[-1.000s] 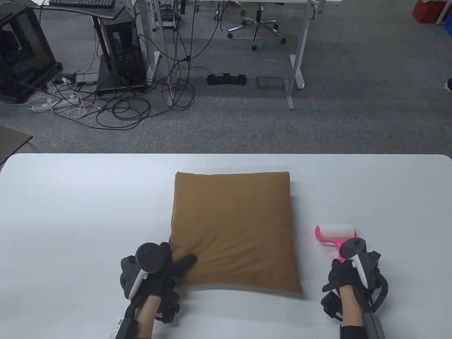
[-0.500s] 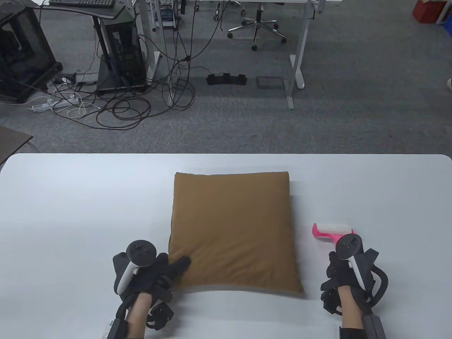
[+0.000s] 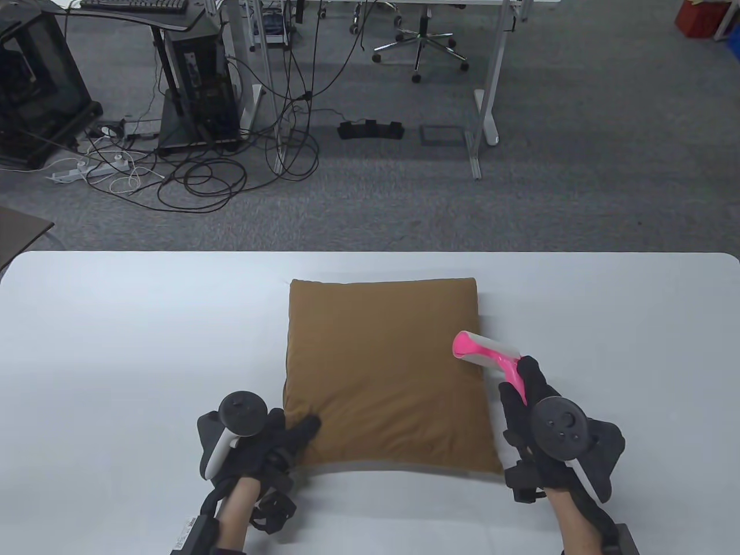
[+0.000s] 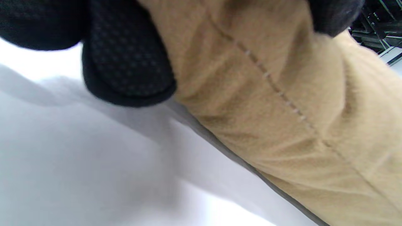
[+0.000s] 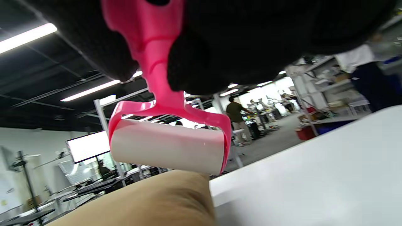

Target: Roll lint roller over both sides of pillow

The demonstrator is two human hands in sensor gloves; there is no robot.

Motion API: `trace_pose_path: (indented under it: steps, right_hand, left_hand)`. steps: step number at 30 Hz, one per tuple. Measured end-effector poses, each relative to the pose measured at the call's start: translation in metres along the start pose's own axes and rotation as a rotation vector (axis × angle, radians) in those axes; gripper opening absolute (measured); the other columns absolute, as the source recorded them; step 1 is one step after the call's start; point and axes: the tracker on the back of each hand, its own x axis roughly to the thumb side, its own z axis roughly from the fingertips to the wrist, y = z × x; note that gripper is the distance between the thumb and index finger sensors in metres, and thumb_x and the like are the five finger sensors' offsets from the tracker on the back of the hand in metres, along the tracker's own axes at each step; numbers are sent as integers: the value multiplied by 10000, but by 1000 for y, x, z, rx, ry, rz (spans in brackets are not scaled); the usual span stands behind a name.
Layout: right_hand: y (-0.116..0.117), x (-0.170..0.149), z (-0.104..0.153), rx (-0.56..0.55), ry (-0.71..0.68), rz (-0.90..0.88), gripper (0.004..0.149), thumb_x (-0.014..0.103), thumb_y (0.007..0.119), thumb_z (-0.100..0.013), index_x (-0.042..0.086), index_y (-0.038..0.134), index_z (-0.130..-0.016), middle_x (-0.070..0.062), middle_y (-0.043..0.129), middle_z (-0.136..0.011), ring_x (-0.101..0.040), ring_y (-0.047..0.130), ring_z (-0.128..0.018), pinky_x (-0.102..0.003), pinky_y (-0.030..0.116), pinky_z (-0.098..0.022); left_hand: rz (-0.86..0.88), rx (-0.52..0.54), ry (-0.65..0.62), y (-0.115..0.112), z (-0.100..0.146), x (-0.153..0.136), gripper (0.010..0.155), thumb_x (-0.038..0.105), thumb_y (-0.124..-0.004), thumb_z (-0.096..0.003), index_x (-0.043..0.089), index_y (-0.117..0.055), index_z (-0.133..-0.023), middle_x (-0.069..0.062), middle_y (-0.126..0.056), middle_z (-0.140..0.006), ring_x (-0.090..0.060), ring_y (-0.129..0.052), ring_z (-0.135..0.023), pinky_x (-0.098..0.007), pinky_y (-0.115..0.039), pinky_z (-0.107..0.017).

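A tan square pillow [image 3: 384,370] lies flat on the white table [image 3: 115,347]. My left hand [image 3: 289,436] presses its near left corner, fingers on the fabric [image 4: 267,94], thumb [image 4: 125,69] at the edge by the table. My right hand [image 3: 523,399] grips the pink handle of a lint roller [image 3: 483,351]. The white roll [image 5: 166,150] hangs just above the pillow's right edge [image 5: 157,201]; I cannot tell whether it touches.
The table's far edge [image 3: 370,252] drops to a grey carpeted floor with cables [image 3: 202,179], a computer tower [image 3: 199,87], desk legs [image 3: 488,87] and an office chair base [image 3: 420,49].
My right hand has lifted the lint roller off the table and carried it left over the pillow's right edge. The pillow has shifted slightly right. My left hand stays on the near left corner.
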Motion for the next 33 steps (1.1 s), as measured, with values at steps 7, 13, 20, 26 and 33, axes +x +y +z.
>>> trace_pose_path:
  steps: [7,13,20,26,33]
  right_hand:
    - [1,17,22,63,-105,83,479,451,787,-556,186,803,-954,-99,984,-293,-162,928,-100,-481,847,-229]
    - [23,22,17,118,-62,197,473,459,712,-588,202,766,-982,-101,1015,-368,-175,950,-140,-480,842,-242]
    - [54,26,-18,153,5,222,516,498,661,-590,213,683,-1021,-102,1031,-440,-154,959,-141,-468,852,-231]
    - [80,29,-50,260,46,166,637,518,684,-573,210,501,-1100,-108,987,-591,-138,947,-150,-452,849,-225]
    - [110,24,-80,375,139,89,677,459,650,-596,245,295,-1131,-152,881,-783,-139,936,-189,-446,840,-230]
  left_hand:
    - [-26,16,-6,-3,1,6,969,725,-664,-426,-52,-554,-994,-132,-978,-647,-229,-1047,-231,-469,-857,-251]
    - [-24,21,-14,-3,1,6,982,736,-674,-417,-48,-554,-997,-132,-976,-649,-234,-1042,-230,-473,-853,-254]
    - [-17,16,-18,-2,1,6,989,743,-673,-415,-46,-550,-999,-135,-974,-652,-238,-1040,-233,-477,-850,-259]
    - [-50,31,-27,-2,2,8,988,741,-666,-417,-51,-556,-996,-139,-978,-647,-241,-1042,-231,-481,-850,-257]
    - [-31,22,-23,-2,2,7,987,737,-670,-419,-53,-550,-999,-148,-974,-653,-249,-1040,-237,-488,-847,-261]
